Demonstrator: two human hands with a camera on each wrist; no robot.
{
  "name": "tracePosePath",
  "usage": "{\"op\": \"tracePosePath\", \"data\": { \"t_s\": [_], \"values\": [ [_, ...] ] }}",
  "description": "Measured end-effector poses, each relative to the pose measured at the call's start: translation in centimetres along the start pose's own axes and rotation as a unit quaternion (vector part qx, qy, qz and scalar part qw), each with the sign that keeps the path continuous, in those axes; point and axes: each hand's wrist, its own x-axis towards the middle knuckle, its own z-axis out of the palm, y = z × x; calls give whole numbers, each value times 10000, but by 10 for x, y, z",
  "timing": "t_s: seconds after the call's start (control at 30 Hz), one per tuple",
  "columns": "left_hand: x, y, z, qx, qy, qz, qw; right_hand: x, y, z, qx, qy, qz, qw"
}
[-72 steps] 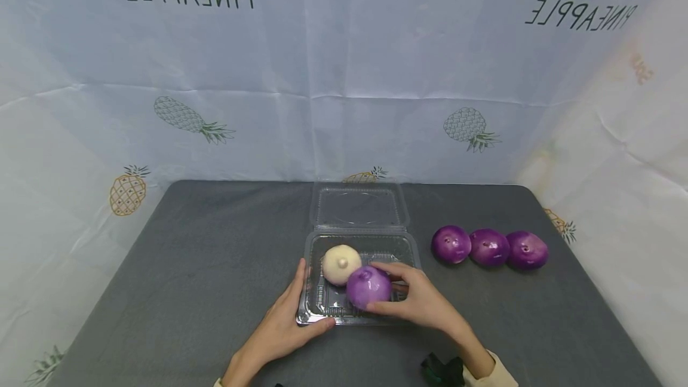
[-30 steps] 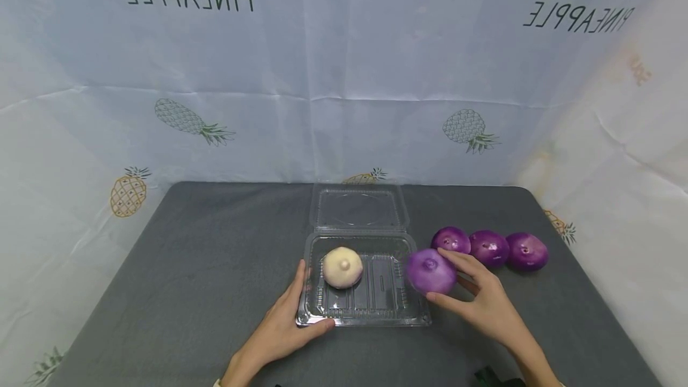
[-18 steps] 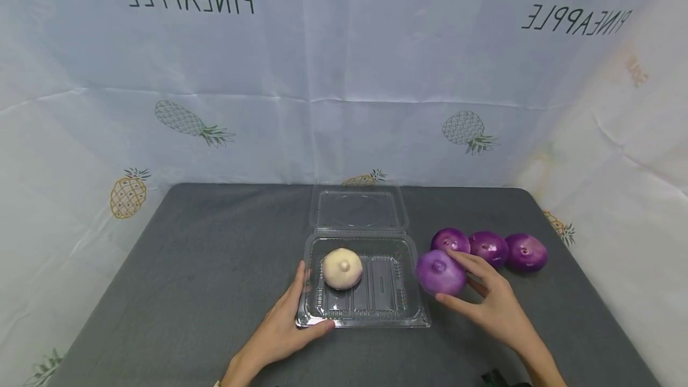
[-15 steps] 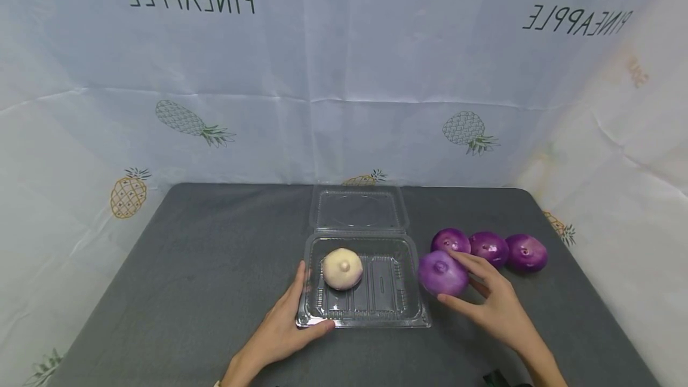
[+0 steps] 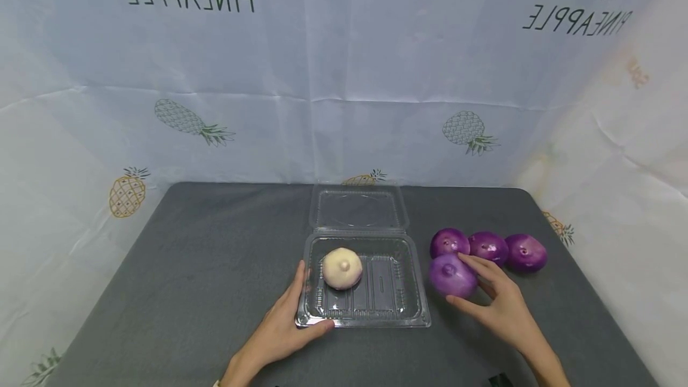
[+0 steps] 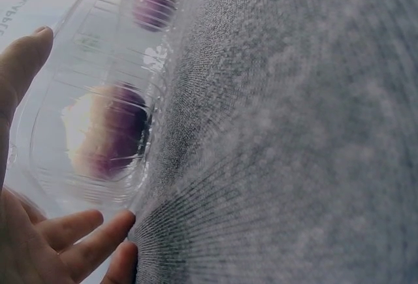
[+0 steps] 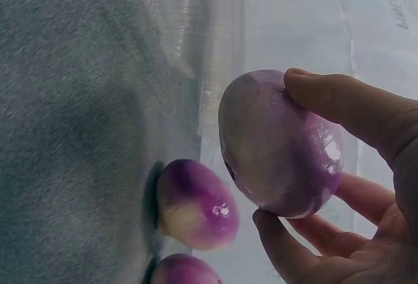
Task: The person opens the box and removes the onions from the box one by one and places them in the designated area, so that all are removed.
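Observation:
My right hand (image 5: pixel 502 303) grips a glossy purple onion (image 5: pixel 452 276) between thumb and fingers, to the right of the clear plastic container (image 5: pixel 384 319). In the right wrist view this onion (image 7: pixel 277 143) is off the table, beside the resting ones. My left hand (image 5: pixel 282 321) touches the container's front left corner, its fingers straight along the left wall and its thumb at the front edge. Inside the container, on the left half, sits a cream-topped onion (image 5: pixel 342 268); its purple underside shows through the clear wall (image 6: pixel 108 130) in the left wrist view.
Three purple onions stand in a row at the right: a left one (image 5: pixel 449 242), a middle one (image 5: pixel 488 248) and a right one (image 5: pixel 527 253). The container's clear lid (image 5: pixel 359 208) lies folded back behind it. A pineapple-print cloth (image 5: pixel 344 64) hangs behind the grey table (image 5: pixel 215 255).
My right hand has lifted the purple onion out of the container and carried it rightward, moving slightly further right in the last half second. My left hand has stayed at the container.

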Motion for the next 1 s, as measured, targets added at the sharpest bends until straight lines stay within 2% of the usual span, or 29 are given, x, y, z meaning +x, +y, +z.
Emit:
{"op": "tracePosePath", "data": {
  "t_s": [0.17,0.63,1.0],
  "values": [
    [0,-1,0,11,23,44,10000,-2,8,0,-67,-2,99,9999],
    [1,-1,0,55,32,27,10000,-2,23,2,-172,24,52,9998],
    [1,0,0,63,44,30,10000,-3,32,4,-458,56,-45,9989]
  ]
}}
